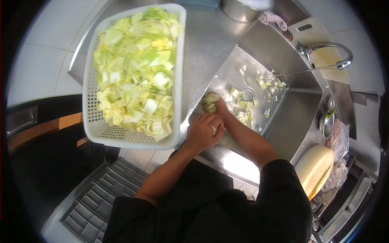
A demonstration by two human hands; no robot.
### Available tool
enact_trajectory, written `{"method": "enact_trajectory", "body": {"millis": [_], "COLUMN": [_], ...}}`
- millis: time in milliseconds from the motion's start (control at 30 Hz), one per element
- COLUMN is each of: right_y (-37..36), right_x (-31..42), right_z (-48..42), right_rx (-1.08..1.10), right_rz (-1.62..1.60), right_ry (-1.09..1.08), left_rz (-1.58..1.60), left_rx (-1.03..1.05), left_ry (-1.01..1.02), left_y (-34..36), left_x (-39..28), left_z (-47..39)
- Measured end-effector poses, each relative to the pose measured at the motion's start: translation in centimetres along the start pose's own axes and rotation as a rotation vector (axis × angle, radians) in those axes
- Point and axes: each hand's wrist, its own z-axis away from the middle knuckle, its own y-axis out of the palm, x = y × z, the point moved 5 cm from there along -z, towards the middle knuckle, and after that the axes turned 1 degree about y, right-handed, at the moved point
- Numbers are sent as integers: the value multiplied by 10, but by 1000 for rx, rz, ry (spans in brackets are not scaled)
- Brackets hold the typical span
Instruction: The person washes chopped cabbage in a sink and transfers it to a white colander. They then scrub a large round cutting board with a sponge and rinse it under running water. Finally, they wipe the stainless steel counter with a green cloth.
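Observation:
Inside the stainless steel sink, near its left wall, my right hand holds a clump of cut cabbage pieces. My left hand is just nearer to me at the sink's edge, fingers curled around a small pale cabbage piece that shows by the thumb. Loose cabbage scraps lie around the drain and across the sink floor. To the left, a white perforated plastic basket is heaped with chopped cabbage.
A chrome faucet on the right runs a thin stream into the sink. A metal pot stands at the far end of the steel counter. On the right are a thick round cutting board and plastic bags. A grey slatted rack sits lower left.

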Motion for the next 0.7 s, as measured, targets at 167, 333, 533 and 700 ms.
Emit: {"method": "enact_trajectory", "body": {"millis": [167, 333, 533, 700], "right_y": [169, 362, 375, 294], "right_x": [101, 96, 41, 160], "right_z": [92, 141, 69, 132], "right_rx": [147, 250, 852, 215], "right_rz": [437, 1337, 2034, 1703], "right_ry": [-452, -1511, -1380, -1451], "left_rz": [-7, -45, -46, -69], "left_rx": [-10, 5, 38, 53], "left_ry": [65, 73, 15, -99], "left_y": [-6, -4, 9, 3], "left_x": [-6, -5, 10, 13], "left_z": [1, 6, 10, 9]}}
